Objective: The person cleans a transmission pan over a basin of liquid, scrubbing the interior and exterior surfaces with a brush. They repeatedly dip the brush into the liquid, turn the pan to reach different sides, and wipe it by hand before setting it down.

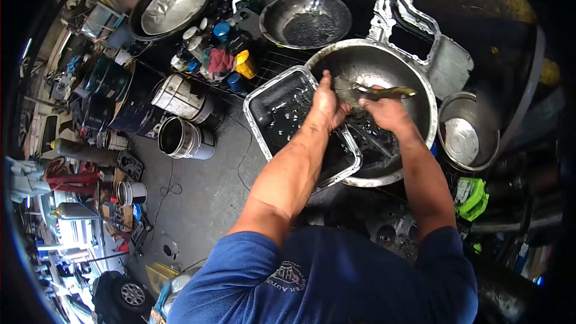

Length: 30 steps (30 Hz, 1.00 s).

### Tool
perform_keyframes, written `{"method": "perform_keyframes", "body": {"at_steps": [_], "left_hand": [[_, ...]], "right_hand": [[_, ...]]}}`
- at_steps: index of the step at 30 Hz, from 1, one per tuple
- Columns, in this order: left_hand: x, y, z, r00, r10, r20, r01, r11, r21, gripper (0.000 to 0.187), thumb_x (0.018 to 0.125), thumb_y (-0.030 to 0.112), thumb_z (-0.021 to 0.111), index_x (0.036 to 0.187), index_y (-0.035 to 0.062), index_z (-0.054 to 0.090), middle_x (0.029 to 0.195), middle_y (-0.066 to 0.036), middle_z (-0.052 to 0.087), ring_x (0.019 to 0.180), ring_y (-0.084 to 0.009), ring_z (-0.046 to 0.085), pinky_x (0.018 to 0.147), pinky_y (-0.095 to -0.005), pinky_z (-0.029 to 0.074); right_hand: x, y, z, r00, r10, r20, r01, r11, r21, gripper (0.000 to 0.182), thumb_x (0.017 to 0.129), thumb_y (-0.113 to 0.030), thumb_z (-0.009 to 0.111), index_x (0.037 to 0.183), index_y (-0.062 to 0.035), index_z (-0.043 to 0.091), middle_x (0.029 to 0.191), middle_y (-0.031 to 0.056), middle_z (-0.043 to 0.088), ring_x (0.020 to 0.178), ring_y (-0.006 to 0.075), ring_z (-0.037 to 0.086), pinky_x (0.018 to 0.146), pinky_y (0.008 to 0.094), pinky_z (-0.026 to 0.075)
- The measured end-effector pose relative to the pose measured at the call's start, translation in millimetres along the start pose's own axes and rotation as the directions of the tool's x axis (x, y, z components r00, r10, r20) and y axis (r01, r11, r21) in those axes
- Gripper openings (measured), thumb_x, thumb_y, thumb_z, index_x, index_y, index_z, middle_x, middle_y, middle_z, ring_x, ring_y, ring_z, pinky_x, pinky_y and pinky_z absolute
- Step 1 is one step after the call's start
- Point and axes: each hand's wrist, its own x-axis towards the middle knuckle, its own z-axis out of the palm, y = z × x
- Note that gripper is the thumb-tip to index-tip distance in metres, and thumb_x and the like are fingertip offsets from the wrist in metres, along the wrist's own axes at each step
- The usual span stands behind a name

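Head view: right hand is closed on a brush, held above the bowl; left hand is at the brush's far end, and whether it grips anything cannot be told; tray lies left, overlapping the bowl; casting lies beyond, pan at right

Before you is the basin, the pan overlapping its left side. One bowl lies right of the basin, another bowl behind-left; a bucket stands left of the pan.
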Motion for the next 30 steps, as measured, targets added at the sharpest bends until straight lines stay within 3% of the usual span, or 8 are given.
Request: {"method": "perform_keyframes", "body": {"at_steps": [3,5,9,12,18,22,26,30], "left_hand": [[-1.9,5.0,-8.2,0.997,-0.013,-0.074,0.016,0.999,0.052,0.039,0.100,0.034,0.034,0.119,0.0029,0.048,0.114,-0.018,0.058,0.100,-0.0306,0.059,0.083,-0.0423,0.049],[-2.4,3.5,-20.3,0.979,0.074,-0.190,-0.031,0.974,0.222,0.019,0.094,0.010,0.044,0.111,0.0035,0.049,0.103,-0.014,0.059,0.088,-0.0261,0.059,0.073,-0.0388,0.049],[18.4,-6.7,-47.1,0.960,0.167,-0.225,-0.057,0.903,0.427,0.035,0.079,-0.013,0.050,0.111,0.0015,0.051,0.094,-0.015,0.060,0.080,-0.0252,0.059,0.061,-0.0332,0.051],[13.6,5.4,-55.0,0.848,0.461,-0.259,0.109,0.327,0.939,0.029,0.074,0.005,0.065,0.102,-0.0006,0.063,0.095,-0.016,0.067,0.084,-0.0262,0.066,0.076,-0.0335,0.052],[-6.8,65.7,-61.4,0.855,0.469,-0.219,-0.006,0.432,0.902,0.024,0.070,0.004,0.070,0.094,0.0018,0.065,0.089,-0.009,0.067,0.082,-0.0192,0.063,0.076,-0.0296,0.049],[5.9,123.9,-109.5,0.874,0.445,-0.194,-0.220,0.719,0.659,0.018,0.073,-0.002,0.069,0.090,0.0006,0.062,0.080,-0.008,0.064,0.068,-0.0187,0.062,0.060,-0.0293,0.051],[7.6,196.2,-175.8,0.762,0.570,-0.306,-0.203,0.660,0.724,0.018,0.073,0.002,0.068,0.090,-0.0004,0.062,0.077,-0.009,0.065,0.064,-0.0204,0.062,0.058,-0.0314,0.052],[68.5,248.2,-308.5,0.598,0.783,-0.170,0.038,0.184,0.982,0.020,0.075,0.023,0.066,0.088,0.0070,0.069,0.083,-0.016,0.069,0.079,-0.0325,0.068,0.072,-0.0388,0.053]], "right_hand": [[10.5,43.4,21.6,0.972,-0.215,-0.099,0.215,0.977,-0.017,0.047,0.090,-0.045,0.055,0.112,-0.0048,0.060,0.099,0.0224,0.064,0.100,0.0362,0.060,0.088,0.0417,0.045],[3.4,47.5,13.0,0.997,-0.042,-0.060,0.042,0.999,-0.004,0.048,0.090,-0.046,0.054,0.114,-0.0049,0.059,0.098,0.0228,0.065,0.101,0.0362,0.060,0.089,0.0418,0.045],[-2.0,90.7,34.3,0.986,-0.056,-0.158,0.023,0.978,-0.208,0.056,0.089,-0.052,0.053,0.094,0.0014,0.066,0.089,0.0225,0.066,0.093,0.0382,0.062,0.084,0.0427,0.046],[-12.9,96.9,34.9,0.963,0.238,-0.124,-0.249,0.965,-0.080,0.065,0.087,-0.057,0.053,0.073,0.0050,0.066,0.080,0.0251,0.065,0.084,0.0400,0.063,0.077,0.0434,0.048],[-35.0,145.4,64.0,0.916,0.184,-0.355,-0.146,0.980,0.133,0.062,0.083,-0.050,0.065,0.070,0.0098,0.063,0.062,0.0271,0.059,0.060,0.0398,0.059,0.063,0.0438,0.046],[-49.6,169.1,79.2,0.819,0.388,-0.424,-0.250,0.904,0.346,0.053,0.081,-0.041,0.072,0.070,0.0102,0.064,0.063,0.0174,0.063,0.060,0.0223,0.057,0.065,0.0386,0.046],[-65.4,152.7,74.8,0.735,0.570,-0.367,-0.313,0.765,0.563,0.045,0.079,-0.038,0.075,0.063,0.0034,0.064,0.060,0.0074,0.059,0.052,0.0137,0.048,0.052,0.0333,0.041],[-72.1,117.0,79.8,0.628,0.650,-0.428,-0.341,0.724,0.600,0.038,0.081,-0.034,0.074,0.078,0.0032,0.067,0.068,0.0062,0.063,0.057,0.0126,0.055,0.056,0.0307,0.044]]}}
